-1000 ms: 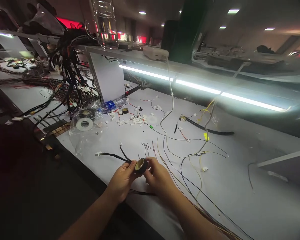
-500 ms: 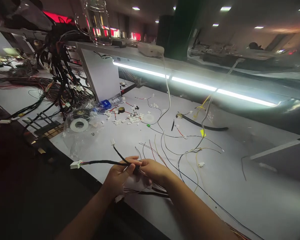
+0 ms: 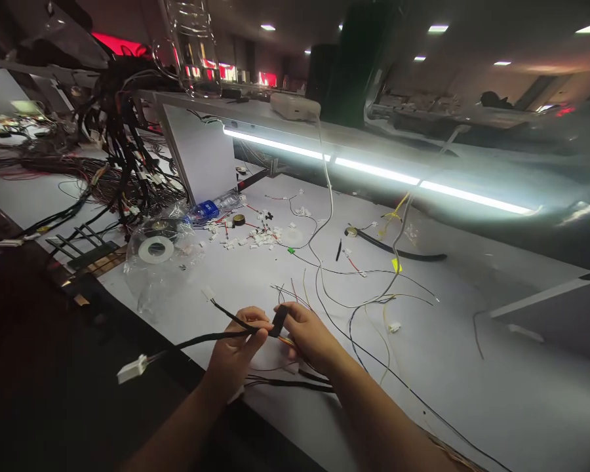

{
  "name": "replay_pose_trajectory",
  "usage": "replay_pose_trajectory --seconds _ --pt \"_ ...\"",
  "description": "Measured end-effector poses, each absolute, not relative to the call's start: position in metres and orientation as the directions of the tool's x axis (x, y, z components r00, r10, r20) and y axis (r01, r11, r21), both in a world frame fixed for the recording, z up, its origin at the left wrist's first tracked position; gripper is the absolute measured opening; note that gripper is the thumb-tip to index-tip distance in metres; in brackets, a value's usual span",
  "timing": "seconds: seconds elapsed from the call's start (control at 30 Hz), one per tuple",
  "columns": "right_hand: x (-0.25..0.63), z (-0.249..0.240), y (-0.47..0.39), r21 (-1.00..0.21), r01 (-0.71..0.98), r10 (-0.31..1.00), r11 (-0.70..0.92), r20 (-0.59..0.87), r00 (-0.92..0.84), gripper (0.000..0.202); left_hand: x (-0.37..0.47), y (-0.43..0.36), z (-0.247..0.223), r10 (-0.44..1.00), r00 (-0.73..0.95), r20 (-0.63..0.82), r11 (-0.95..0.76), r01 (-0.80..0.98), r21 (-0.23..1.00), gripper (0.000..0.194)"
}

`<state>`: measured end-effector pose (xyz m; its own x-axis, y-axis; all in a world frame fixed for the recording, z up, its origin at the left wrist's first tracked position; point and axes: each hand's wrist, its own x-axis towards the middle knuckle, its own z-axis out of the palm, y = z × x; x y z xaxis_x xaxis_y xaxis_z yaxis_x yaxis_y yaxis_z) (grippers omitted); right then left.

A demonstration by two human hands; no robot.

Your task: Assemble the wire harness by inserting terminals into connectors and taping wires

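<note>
My left hand (image 3: 238, 344) is closed on a black-wrapped wire harness (image 3: 201, 339), pinching it where two branches join. One branch ends in a larger white connector (image 3: 132, 370) beyond the table's front edge; the shorter one carries a small white connector (image 3: 208, 295). Between thumb and fingers, my right hand (image 3: 307, 334) pinches a strip of black tape (image 3: 280, 320), which stands up from the harness at the joint. Yellow and red wires show under the tape. Below my hands another black-sleeved cable (image 3: 295, 384) lies on the table.
Small white connectors (image 3: 255, 237) lie scattered at the back, near a plastic bottle (image 3: 209, 208). A bag with a white tape roll (image 3: 156, 249) sits left. Loose wires and a grey cable (image 3: 330, 196) cross the middle. A lit tube (image 3: 373, 169) runs under the shelf.
The black tape now stands up between my hands, where it was hidden before. The harness has turned, and its larger connector has swung down and left.
</note>
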<state>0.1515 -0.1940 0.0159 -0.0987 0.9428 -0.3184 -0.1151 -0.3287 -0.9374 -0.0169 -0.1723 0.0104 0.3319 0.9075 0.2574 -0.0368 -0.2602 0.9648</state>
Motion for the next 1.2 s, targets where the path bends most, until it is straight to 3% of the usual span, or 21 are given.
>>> replay_pose_trajectory --seconds 0.07,0.17,0.27,0.33,0.4,0.5,0.63,0.77,0.9,0.97,1.2 --pt "0.156 0.016 -0.193 -0.891 -0.240 0.914 -0.385 -0.331 -0.236 0.036 -0.019 -0.171 0.014 0.860 0.401 0.317 -0.328 -0.043 0.944 0.018" --pt "0.171 0.027 -0.205 -0.909 -0.332 0.961 -0.252 -0.193 -0.200 0.047 -0.019 -0.168 0.021 0.882 0.419 0.217 -0.262 0.052 0.964 0.020" --pt "0.192 0.039 -0.222 -0.973 -0.190 0.981 -0.129 -0.097 -0.171 0.046 -0.014 -0.167 0.025 0.956 0.283 0.080 -0.122 0.133 0.984 0.023" --pt "0.206 0.040 -0.231 -0.991 -0.067 0.975 -0.115 -0.099 -0.198 0.039 -0.010 -0.167 0.026 0.969 0.246 0.012 -0.036 0.091 0.995 0.027" --pt "0.218 0.036 -0.236 -0.986 -0.011 0.967 -0.168 -0.163 -0.197 0.034 -0.007 -0.167 0.027 0.956 0.292 0.005 -0.003 -0.004 1.000 0.029" --pt "0.226 0.029 -0.237 -0.945 -0.021 0.902 -0.325 -0.304 -0.305 0.043 -0.005 -0.166 0.029 0.912 0.396 0.105 -0.063 -0.119 0.991 0.027" --pt "0.213 0.028 -0.231 -0.852 -0.233 0.796 -0.469 -0.293 -0.530 0.046 -0.004 -0.166 0.035 0.883 0.452 0.123 -0.108 -0.060 0.992 0.031" --pt "0.197 0.022 -0.218 -0.767 -0.450 0.860 -0.457 -0.252 -0.444 0.050 -0.003 -0.171 0.034 0.927 0.374 0.038 -0.041 0.001 0.999 0.031" --pt "0.210 0.005 -0.208 -0.811 -0.460 0.932 -0.360 -0.335 -0.138 0.050 -0.003 -0.177 0.027 0.966 0.241 -0.092 0.085 0.038 0.996 0.033" --pt "0.220 0.000 -0.209 -0.822 -0.451 0.933 -0.349 -0.350 -0.083 0.051 -0.002 -0.178 0.023 0.964 0.213 -0.159 0.160 0.013 0.987 0.033" --pt "0.220 -0.001 -0.227 -0.798 -0.372 0.871 -0.474 -0.364 -0.329 0.050 0.008 -0.174 0.030 0.960 0.189 -0.206 0.211 -0.006 0.978 0.038"
